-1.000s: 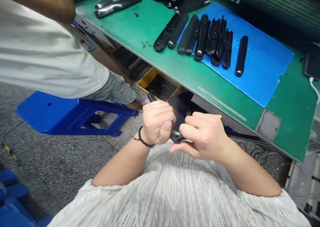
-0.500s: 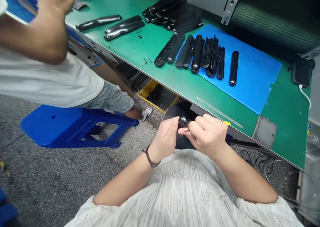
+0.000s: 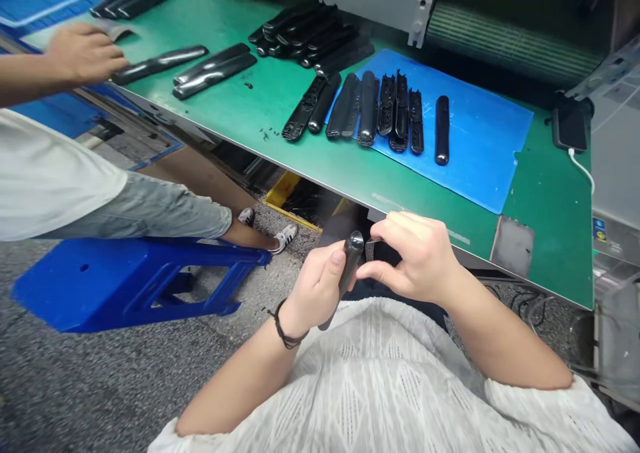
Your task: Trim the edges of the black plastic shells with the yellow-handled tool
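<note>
My left hand point(image 3: 317, 283) is closed around a black plastic handle shell point(image 3: 351, 256), held tilted with its rounded, glossy end up, in front of my lap. Close to that end on the right is my right hand point(image 3: 417, 260), its fingers curled and its thumb stretched toward the shell. A thin, blade-like tool point(image 3: 373, 242) sticks out from under the right index finger; the rest of it is hidden in the hand. On the bench beyond, a row of similar black shells point(image 3: 367, 110) lies partly on a blue sheet point(image 3: 475, 173), with a single shell point(image 3: 442, 130) apart on the right.
The green bench point(image 3: 320, 163) carries a heap of black shells point(image 3: 305, 30), a grey plate point(image 3: 513, 246) and a phone point(image 3: 571, 130) on a cable. At left are a co-worker's hand point(image 3: 85, 53) and a blue stool point(image 3: 115, 273). Below stands a yellow crate point(image 3: 280, 193).
The shell in my left hand has swung from pointing away to more upright, and my right hand has opened slightly from it. The co-worker's hand has come down to the bench. The view shifted.
</note>
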`<state>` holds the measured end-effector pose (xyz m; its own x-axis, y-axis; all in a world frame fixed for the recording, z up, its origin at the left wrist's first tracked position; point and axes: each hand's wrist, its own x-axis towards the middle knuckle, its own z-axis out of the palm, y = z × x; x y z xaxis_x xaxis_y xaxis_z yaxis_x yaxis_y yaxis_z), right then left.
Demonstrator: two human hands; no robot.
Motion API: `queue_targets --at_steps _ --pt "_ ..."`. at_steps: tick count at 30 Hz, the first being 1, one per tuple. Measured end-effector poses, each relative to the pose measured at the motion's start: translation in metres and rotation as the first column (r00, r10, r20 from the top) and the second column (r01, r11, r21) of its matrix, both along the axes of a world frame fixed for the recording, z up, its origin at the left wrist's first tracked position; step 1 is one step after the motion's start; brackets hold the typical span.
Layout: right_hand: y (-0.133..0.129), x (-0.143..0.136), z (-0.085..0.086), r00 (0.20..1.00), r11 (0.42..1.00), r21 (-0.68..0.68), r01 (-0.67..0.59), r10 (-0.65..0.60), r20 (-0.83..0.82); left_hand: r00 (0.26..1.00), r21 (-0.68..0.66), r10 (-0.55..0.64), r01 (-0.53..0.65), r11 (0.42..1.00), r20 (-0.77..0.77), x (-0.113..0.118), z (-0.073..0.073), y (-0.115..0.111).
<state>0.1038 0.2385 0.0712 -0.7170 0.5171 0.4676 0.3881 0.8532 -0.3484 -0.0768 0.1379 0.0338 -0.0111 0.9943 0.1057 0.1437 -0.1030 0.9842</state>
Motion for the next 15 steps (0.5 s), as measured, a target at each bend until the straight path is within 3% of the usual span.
queue_targets --at_steps 5,15 --pt "0.001 -0.009 0.002 1.000 1.000 0.027 0.016 -0.016 0.006 1.000 0.045 -0.005 0.005 0.999 0.007 0.004 0.002 -0.001" --pt "-0.011 -0.015 -0.010 0.990 0.937 0.322 0.138 -0.126 -0.057 0.990 -0.061 0.104 -0.098 0.993 0.096 0.012 0.000 -0.003"
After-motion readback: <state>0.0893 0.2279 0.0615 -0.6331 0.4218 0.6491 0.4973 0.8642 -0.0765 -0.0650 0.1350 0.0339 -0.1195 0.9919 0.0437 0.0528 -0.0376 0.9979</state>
